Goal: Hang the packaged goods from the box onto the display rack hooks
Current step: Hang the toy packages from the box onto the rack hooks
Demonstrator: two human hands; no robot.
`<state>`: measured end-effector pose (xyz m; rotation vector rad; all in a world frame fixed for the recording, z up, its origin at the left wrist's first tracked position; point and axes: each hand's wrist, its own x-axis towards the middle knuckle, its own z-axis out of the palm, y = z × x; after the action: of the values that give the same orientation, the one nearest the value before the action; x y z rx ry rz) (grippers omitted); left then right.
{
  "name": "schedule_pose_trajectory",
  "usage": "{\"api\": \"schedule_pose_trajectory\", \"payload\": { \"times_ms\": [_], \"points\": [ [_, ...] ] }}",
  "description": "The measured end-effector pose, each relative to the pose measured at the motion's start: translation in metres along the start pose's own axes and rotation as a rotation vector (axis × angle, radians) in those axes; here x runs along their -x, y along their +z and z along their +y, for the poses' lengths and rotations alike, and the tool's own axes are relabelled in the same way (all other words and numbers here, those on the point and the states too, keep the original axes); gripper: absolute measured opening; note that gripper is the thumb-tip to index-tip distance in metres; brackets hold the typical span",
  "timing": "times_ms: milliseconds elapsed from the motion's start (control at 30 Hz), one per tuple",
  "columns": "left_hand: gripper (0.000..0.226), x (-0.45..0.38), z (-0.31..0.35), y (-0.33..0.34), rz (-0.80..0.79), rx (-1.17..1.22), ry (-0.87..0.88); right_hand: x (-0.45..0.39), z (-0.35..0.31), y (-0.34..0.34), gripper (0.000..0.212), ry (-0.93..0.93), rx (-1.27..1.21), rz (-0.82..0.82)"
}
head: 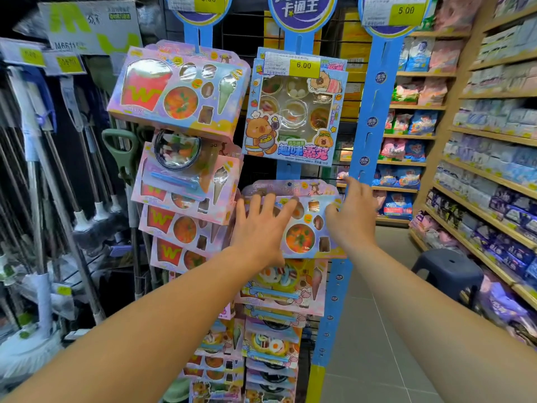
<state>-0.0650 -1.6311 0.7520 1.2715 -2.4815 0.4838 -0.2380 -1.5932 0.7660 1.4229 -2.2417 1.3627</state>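
- Head view, centre of the frame: a pink candy pack [302, 225] sits against the middle blue hanging strip [293, 170], just below a blue-framed capybara pack [293, 107] that carries a yellow 6.00 tag
- The left hand [258, 228] lies flat on the pink pack's left half, fingers spread and straight, thumb down by its lower edge; it presses rather than grips, most likely to steady the pack against the strip while the header is lined up with a hook
- The right hand [353, 213] is at the pack's upper right corner, fingers reaching up behind the header; whether they pinch the card or only touch it, I cannot tell, since the fingertips are hidden or blurred
- No hook is visible behind the header, so whether the pack is already hung or not yet seated is unclear; my guess is the hanging step is in hand
- Left of centre: a column of matching pink packs [180, 88] hangs on the neighbouring strip, overlapping downward, each tilted forward by its own weight
- Lower centre: more packs [276, 286] hang beneath the held one, tightly stacked
- Far left: mops and brooms [58, 170] lean upright
- Right side: wooden shelves [494, 175] of packaged goods, with a dark stool [447, 271] on the floor beside them
- The box named in the task is not in view
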Motion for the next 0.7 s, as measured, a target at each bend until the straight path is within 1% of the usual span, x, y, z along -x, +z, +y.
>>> {"api": "schedule_pose_trajectory", "payload": {
  "times_ms": [33,100,167,267,433,600,700],
  "points": [
    [0.123,0.001,0.000,0.001,0.009,-0.007,0.003,0.002,-0.003,-0.002,0.054,-0.093,0.117,0.026],
    [0.122,0.001,0.001,0.002,0.040,-0.015,0.000,0.003,-0.009,-0.005,0.048,-0.257,0.250,0.034],
    [0.122,0.000,0.002,0.000,0.057,-0.015,-0.008,0.000,-0.014,-0.001,0.042,-0.360,0.267,0.005],
    [0.119,-0.005,0.002,-0.003,0.093,-0.025,-0.016,-0.009,-0.026,0.003,0.036,-0.441,0.297,-0.046],
    [0.123,-0.010,-0.002,-0.003,0.059,-0.010,-0.020,-0.022,-0.033,0.008,0.039,-0.458,0.325,-0.105],
    [0.125,-0.007,-0.006,0.004,0.061,-0.015,-0.019,-0.024,-0.036,0.015,0.053,-0.448,0.346,-0.173],
    [0.127,-0.006,-0.009,0.007,0.067,-0.027,-0.019,-0.025,-0.041,0.015,0.056,-0.423,0.372,-0.198]
  ]
}}
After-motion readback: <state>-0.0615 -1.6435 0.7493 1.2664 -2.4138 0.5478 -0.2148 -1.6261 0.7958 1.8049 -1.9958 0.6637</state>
